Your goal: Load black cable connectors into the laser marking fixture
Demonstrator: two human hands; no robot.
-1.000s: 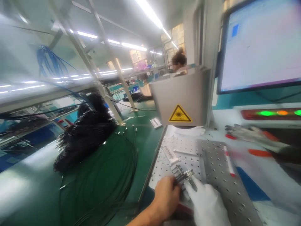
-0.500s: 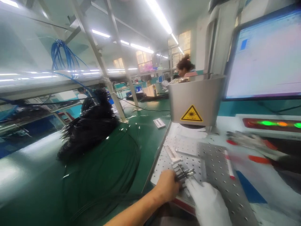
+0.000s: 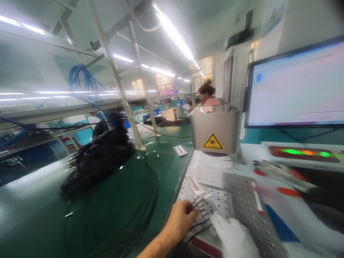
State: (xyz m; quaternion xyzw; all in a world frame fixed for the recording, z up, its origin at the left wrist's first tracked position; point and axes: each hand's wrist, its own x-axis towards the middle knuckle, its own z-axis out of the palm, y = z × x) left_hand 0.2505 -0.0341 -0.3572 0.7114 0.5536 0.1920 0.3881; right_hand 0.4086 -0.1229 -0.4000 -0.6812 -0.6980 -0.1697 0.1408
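Observation:
My bare left hand (image 3: 180,216) is closed round thin black cables (image 3: 197,203) at the front left of the perforated metal plate (image 3: 243,200). Silvery connectors (image 3: 206,196) end these cables and point away from me. In a white glove, my right hand (image 3: 235,233) has its fingertips together beside the connectors, where more black cables run in under them. Blur hides exactly how the fingers grip. Just beyond the cable ends lies a pale slotted fixture (image 3: 194,185) on the plate.
A metal machine head (image 3: 215,125) with a yellow warning triangle overhangs the plate's far end. A red-white marker (image 3: 257,199), gloves (image 3: 282,175) and a monitor (image 3: 292,86) are at right. Left, a black cable bundle (image 3: 99,157) lies on the green table (image 3: 172,172). A person (image 3: 206,91) sits beyond.
My left hand has drawn slightly left, away from the right glove, and the cables between the hands are spread more apart. The camera view has tilted upward a little and turned right.

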